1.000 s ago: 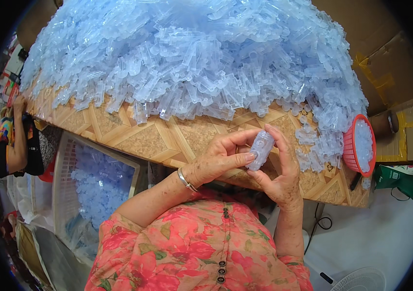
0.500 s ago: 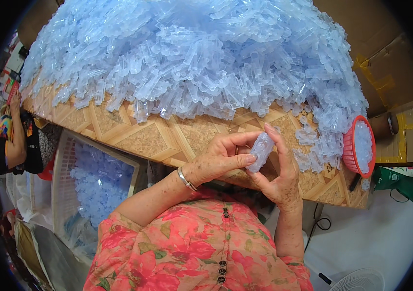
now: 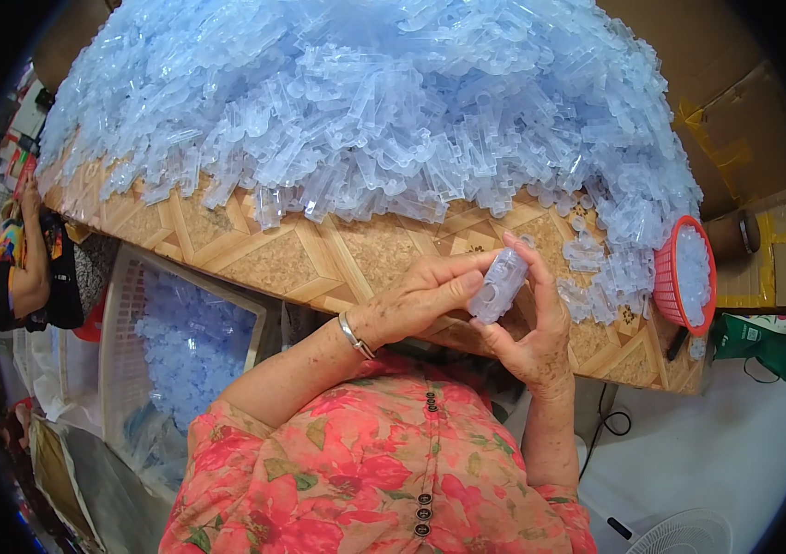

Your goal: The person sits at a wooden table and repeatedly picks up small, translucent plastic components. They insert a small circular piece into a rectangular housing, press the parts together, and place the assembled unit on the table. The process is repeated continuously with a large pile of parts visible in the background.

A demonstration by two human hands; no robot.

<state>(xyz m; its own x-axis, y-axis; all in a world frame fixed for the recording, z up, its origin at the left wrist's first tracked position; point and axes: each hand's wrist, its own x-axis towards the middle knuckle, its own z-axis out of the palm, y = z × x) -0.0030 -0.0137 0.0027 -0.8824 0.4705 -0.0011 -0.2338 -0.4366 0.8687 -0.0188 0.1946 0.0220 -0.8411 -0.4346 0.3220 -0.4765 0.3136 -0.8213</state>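
Observation:
In front of my chest, over the table's near edge, I hold a small clear bluish plastic piece (image 3: 498, 288) with a rounded mark or hole in its face. Whether it is one part or several pressed together I cannot tell. My right hand (image 3: 540, 337) grips it at its ends between the thumb below and the fingers above. On its left side, my left hand (image 3: 416, 297) pinches it, thumb on the near face and the other fingers partly hidden behind. A huge heap of similar clear plastic pieces (image 3: 365, 120) covers most of the table (image 3: 365, 254).
A red basket (image 3: 659, 277) filled with small clear pieces stands at the table's right edge. Lower left, a pale crate (image 3: 120, 369) holds more pieces. Cardboard boxes (image 3: 744, 120) stand far right, a fan (image 3: 685, 535) lower right. Another person's arm (image 3: 33, 249) shows far left.
The plastic piece has turned slightly in my fingers, so its rounded mark now shows. My left thumb has shifted up and back along its side.

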